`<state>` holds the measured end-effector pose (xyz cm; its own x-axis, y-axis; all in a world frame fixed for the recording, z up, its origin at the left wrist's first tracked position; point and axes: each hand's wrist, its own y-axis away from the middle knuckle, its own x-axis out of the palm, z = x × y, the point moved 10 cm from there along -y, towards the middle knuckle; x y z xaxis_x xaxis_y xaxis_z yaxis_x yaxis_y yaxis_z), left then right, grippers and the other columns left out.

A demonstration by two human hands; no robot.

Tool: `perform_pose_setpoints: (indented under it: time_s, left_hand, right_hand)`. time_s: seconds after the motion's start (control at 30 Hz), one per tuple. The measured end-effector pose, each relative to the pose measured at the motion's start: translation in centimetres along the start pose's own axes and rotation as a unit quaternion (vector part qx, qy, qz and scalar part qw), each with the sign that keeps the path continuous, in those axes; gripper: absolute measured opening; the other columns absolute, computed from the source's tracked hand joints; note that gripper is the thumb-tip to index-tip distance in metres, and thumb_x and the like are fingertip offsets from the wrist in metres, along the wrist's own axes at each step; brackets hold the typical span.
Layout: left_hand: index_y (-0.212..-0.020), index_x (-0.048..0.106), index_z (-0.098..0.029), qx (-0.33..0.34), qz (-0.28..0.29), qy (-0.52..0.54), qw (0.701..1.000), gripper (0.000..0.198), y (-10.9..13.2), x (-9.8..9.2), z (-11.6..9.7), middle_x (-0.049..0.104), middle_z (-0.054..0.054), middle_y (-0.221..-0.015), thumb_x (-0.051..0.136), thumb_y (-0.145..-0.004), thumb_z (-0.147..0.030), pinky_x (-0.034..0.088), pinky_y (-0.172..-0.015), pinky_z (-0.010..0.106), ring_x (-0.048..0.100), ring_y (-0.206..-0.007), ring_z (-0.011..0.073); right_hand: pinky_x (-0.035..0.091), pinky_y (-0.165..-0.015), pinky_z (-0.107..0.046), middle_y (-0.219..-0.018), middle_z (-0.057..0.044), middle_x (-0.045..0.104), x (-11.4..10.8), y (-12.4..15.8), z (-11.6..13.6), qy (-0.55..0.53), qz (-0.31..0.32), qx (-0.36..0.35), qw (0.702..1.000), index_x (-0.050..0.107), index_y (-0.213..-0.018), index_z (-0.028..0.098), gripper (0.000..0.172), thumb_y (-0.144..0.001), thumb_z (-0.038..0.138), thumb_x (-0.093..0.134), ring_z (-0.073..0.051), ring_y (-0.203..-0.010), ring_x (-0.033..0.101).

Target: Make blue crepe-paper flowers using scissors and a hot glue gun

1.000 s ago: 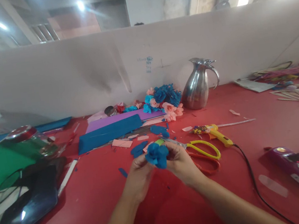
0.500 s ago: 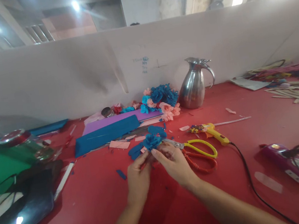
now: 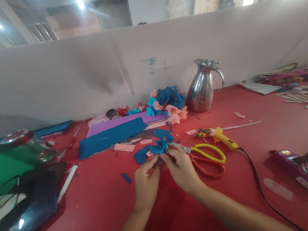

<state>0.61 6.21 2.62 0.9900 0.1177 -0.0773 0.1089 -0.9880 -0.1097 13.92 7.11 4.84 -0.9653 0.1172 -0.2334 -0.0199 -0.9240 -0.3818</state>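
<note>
Both hands meet at the middle of the red table around a blue paper flower [image 3: 160, 146]. My left hand [image 3: 148, 180] is closed, its thumb and fingertips pinching the flower's underside. From the other side my right hand [image 3: 183, 169] is closed on the same flower, thumb bent against its base. The fingers partly hide where they grip. Cut blue paper petals [image 3: 142, 154] lie just left of the flower, and another blue paper piece [image 3: 163, 134] lies behind it. Scissors [image 3: 208, 153] with one yellow and one red handle rest beside my right hand, blades partly covered.
A yellow glue gun [image 3: 224, 138] trails a black cord on the right, near a purple power strip [image 3: 307, 170]. Behind stand a steel jug [image 3: 200, 89] and a bunch of paper flowers [image 3: 169, 101]. Blue paper sheets [image 3: 111, 137], a jar [image 3: 28, 146] and a dark pouch [image 3: 37, 210] lie leftward.
The blue flower has turned in my fingers and shows its petals more from the side. Both hands have shifted slightly; the whole view has moved a little too.
</note>
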Motion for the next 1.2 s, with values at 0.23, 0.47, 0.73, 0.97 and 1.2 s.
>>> perform_pose_setpoints:
  time_s: [0.23,0.47,0.73,0.97,1.2]
  left_hand:
    - [-0.088,0.078,-0.021,-0.03,0.02,0.113,0.993,0.021,-0.6,0.2,1.2,0.074,0.004,-0.098,0.073,-0.071,-0.032,0.04,-0.098,0.039,0.06,-0.101,0.0252]
    - [-0.076,0.077,-0.022,-0.039,0.043,0.188,0.98,0.014,-0.9,0.2,1.7,0.073,0.002,-0.086,0.078,-0.065,-0.029,0.043,-0.093,0.038,0.061,-0.094,0.022]
    - [-0.066,0.074,-0.02,-0.036,0.033,0.179,0.983,0.009,-1.2,-0.6,2.4,0.068,-0.001,-0.073,0.08,-0.06,-0.021,0.047,-0.082,0.032,0.058,-0.076,0.0167]
    - [-0.064,0.073,-0.02,0.019,0.044,0.108,0.993,0.008,-0.8,-1.2,1.5,0.065,0.0,-0.069,0.077,-0.065,-0.026,0.047,-0.075,0.028,0.056,-0.073,0.017]
    - [-0.081,0.077,-0.022,0.016,0.063,0.1,0.993,0.013,-0.8,-0.1,-0.1,0.072,0.003,-0.095,0.072,-0.072,-0.03,0.043,-0.094,0.036,0.06,-0.097,0.0229]
  right_hand:
    - [0.045,-0.068,-0.026,-0.08,-0.004,0.06,0.2,0.0,1.4,0.008,0.014,-0.051,0.999,0.059,-0.071,0.022,0.019,-0.086,0.015,0.049,-0.017,-0.074,0.056]
    - [0.046,-0.068,-0.025,-0.08,-0.004,0.059,0.7,0.6,1.9,0.029,0.04,-0.076,0.996,0.062,-0.075,0.022,0.022,-0.088,0.014,0.046,-0.016,-0.074,0.058]
    - [0.049,-0.072,-0.027,-0.083,-0.006,0.061,1.1,0.9,1.8,0.061,0.054,-0.101,0.992,0.068,-0.085,0.023,0.026,-0.089,0.013,0.044,-0.018,-0.078,0.06]
    - [0.05,-0.074,-0.027,-0.087,-0.006,0.064,0.3,1.1,3.0,-0.005,0.035,-0.165,0.986,0.069,-0.085,0.024,0.028,-0.091,0.015,0.042,-0.016,-0.078,0.062]
    - [0.044,-0.062,-0.025,-0.068,-0.001,0.055,0.8,0.4,1.2,-0.004,0.038,-0.075,0.996,0.056,-0.067,0.021,0.023,-0.088,0.018,0.047,-0.015,-0.065,0.055]
